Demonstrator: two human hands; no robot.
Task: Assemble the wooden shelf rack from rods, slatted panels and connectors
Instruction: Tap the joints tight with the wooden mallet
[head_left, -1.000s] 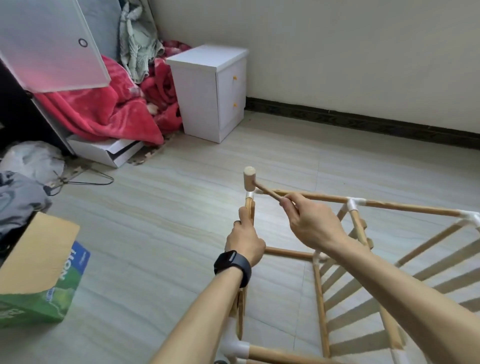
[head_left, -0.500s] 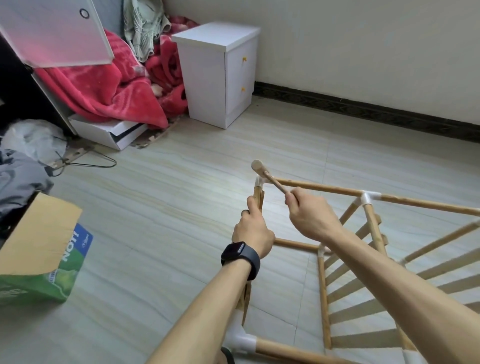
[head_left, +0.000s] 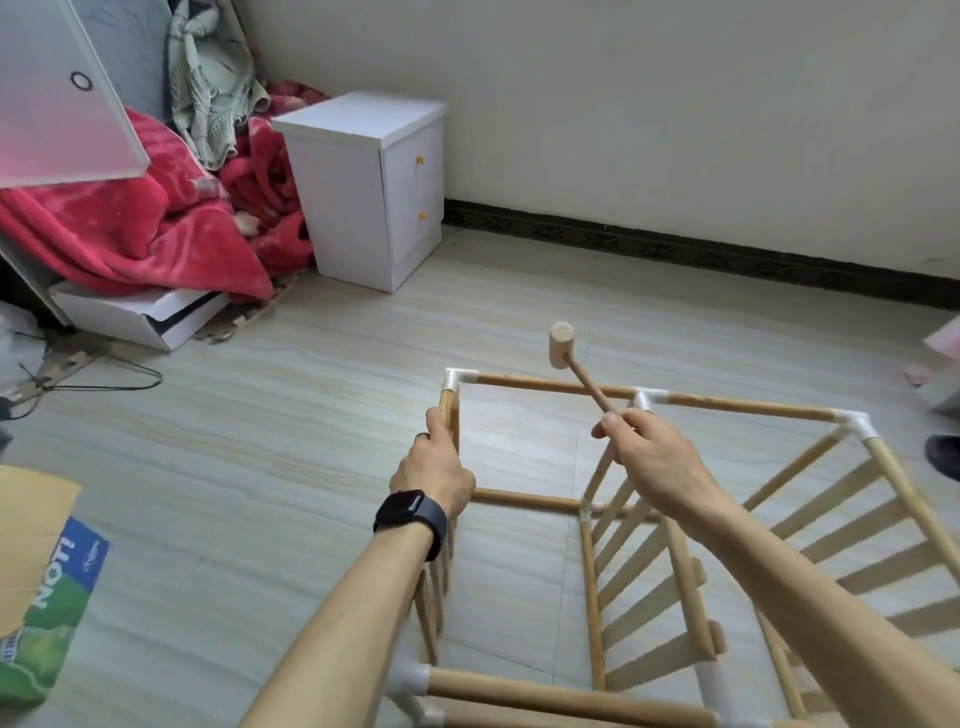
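A partly built wooden rack (head_left: 737, 410) of rods and slatted panels stands on the floor, joined by white connectors. My left hand (head_left: 434, 470), with a black watch on the wrist, grips the upright rod (head_left: 448, 410) just below the white corner connector (head_left: 457, 378). My right hand (head_left: 647, 457) holds the thin handle of a small wooden mallet (head_left: 561, 345). The mallet head hangs raised above and to the right of that corner connector, clear of the frame. Slatted panels (head_left: 639, 566) lean inside the frame on the right.
A white two-drawer cabinet (head_left: 374, 187) stands at the wall behind. Red blankets (head_left: 140, 228) and a white box (head_left: 140, 317) lie at the back left. A green and blue carton (head_left: 47, 597) sits at the near left. A dark shoe (head_left: 943, 452) shows at the right edge.
The mallet head was on the corner connector and has lifted up and away to the right. My view has shifted, so the rack's top frame now shows more fully.
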